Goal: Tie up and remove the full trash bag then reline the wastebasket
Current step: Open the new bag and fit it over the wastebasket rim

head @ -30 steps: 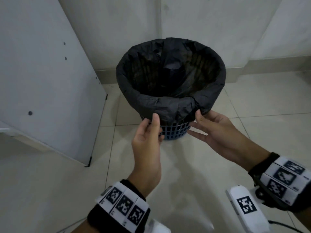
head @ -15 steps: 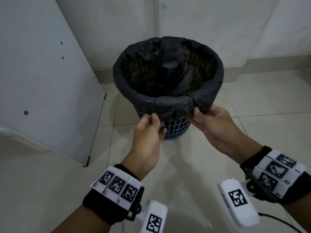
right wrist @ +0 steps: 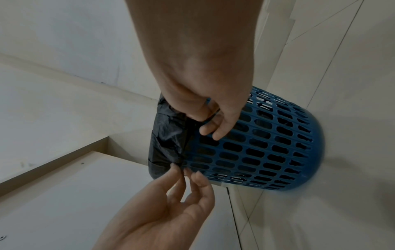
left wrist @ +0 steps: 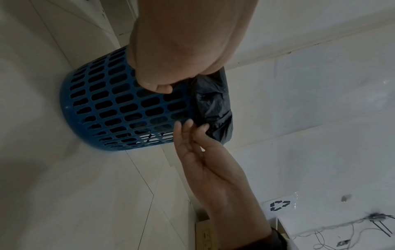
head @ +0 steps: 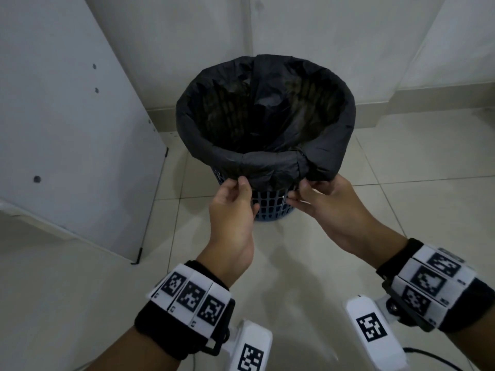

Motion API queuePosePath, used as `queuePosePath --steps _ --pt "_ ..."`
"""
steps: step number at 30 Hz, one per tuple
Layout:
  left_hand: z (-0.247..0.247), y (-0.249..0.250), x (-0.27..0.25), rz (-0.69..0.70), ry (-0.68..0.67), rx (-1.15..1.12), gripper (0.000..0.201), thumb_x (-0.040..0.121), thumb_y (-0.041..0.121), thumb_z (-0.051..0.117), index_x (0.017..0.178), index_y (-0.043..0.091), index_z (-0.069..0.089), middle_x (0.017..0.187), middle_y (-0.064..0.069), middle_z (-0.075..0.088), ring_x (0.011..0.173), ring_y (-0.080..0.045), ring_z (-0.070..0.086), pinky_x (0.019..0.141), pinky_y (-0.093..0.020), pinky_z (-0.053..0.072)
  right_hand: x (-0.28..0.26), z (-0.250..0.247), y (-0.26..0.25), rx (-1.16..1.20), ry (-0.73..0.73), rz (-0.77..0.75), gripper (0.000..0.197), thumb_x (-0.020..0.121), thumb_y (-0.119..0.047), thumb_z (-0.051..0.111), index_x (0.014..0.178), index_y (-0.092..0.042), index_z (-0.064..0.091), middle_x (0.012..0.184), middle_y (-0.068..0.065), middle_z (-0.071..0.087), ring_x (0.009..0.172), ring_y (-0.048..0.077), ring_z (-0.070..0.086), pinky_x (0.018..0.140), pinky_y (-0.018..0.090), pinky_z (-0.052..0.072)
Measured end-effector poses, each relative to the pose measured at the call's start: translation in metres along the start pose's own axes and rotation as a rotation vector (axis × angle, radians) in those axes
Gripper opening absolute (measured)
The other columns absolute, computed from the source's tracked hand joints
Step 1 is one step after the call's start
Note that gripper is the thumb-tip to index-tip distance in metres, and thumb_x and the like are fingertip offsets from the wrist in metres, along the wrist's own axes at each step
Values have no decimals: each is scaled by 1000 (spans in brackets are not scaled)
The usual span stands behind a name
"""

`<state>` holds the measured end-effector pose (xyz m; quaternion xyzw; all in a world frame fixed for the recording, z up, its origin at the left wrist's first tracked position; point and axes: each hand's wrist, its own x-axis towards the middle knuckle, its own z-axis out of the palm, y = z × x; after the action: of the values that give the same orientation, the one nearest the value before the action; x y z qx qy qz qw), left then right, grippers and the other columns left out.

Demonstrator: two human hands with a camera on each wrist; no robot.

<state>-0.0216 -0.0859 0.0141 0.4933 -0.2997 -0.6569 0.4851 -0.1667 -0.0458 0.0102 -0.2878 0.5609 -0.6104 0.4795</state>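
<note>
Both hands now pinch the folded-over hem of the black trash bag (head: pixel 267 167) at the basket's near side: left hand (head: pixel 233 207) and right hand (head: pixel 321 202), which a second ago only reached toward it. Peeling the hem off the blue wastebasket (left wrist: pixel 119 108) can probably begin; its contents look too dark to judge.

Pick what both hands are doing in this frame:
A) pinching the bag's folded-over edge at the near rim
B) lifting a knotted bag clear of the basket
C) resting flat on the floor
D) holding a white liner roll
A: the left hand and right hand each pinch the black bag hem folded over the blue basket.
</note>
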Motion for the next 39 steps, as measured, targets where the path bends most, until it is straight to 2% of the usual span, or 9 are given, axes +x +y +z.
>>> queuePosePath --steps 5,12,17,20,22,26,28,36,39 --pt "5 -5 -18 -22 67 -85 25 102 34 56 119 17 63 83 4 59 64 -7 54 65 -24 51 2 1 0 2 21 -46 20 97 -1 54 116 4 59 100 15 69 91 21 71 89 35 58" --pt "20 -5 -33 -74 -74 -75 25 95 41 65 106 21 71 102 0 74 78 -8 63 73 -22 56 1 5 1 22 40 -28 21 96 2 56 116 1 61 108 16 72 103 27 70 92 37 57" --pt "20 0 -30 -53 -129 -26 23 100 34 59 95 13 68 94 -4 65 82 -11 61 75 -20 57 -10 10 3 207 123 73 24 89 7 60 111 -2 60 101 8 73 100 21 71 88 33 58" --pt "20 2 -28 -44 -161 -13 25 103 31 52 103 10 66 97 -9 64 81 -12 61 75 -23 56 -19 18 0 351 103 187 7 87 -8 59 92 -7 64 90 8 68 93 22 65 92 39 54" --pt "21 3 -27 -46 -178 3 26 105 30 49 106 9 66 96 -10 64 77 -11 61 70 -22 55 -24 23 -6 390 78 193 11 89 -18 60 85 -11 67 86 5 67 90 20 63 95 41 52" --pt "21 6 -23 -53 -198 55 26 107 28 45 97 12 63 74 -1 61 67 -9 52 63 -19 52 -24 28 -14 327 8 144 31 92 -41 61 107 -17 72 96 -1 73 89 11 67 90 36 56" --pt "21 8 -21 -75 -215 71 25 108 27 43 96 13 61 65 8 63 61 -5 57 61 -19 52 -22 28 -15 288 -33 142 41 94 -47 56 119 -18 69 108 -1 75 91 10 70 88 33 57" --pt "25 11 -25 -138 -160 13 19 107 23 45 109 13 62 90 5 72 69 1 68 56 -13 51 -19 24 -16 305 -91 201 46 99 -41 47 123 -6 65 112 5 73 93 12 69 99 35 52" --pt "26 8 -29 -130 -67 -40 24 103 25 55 123 13 59 106 0 72 84 -5 68 61 -17 52 -14 23 -17 336 -63 245 40 98 -39 51 112 -7 69 99 5 70 84 14 59 98 39 52"
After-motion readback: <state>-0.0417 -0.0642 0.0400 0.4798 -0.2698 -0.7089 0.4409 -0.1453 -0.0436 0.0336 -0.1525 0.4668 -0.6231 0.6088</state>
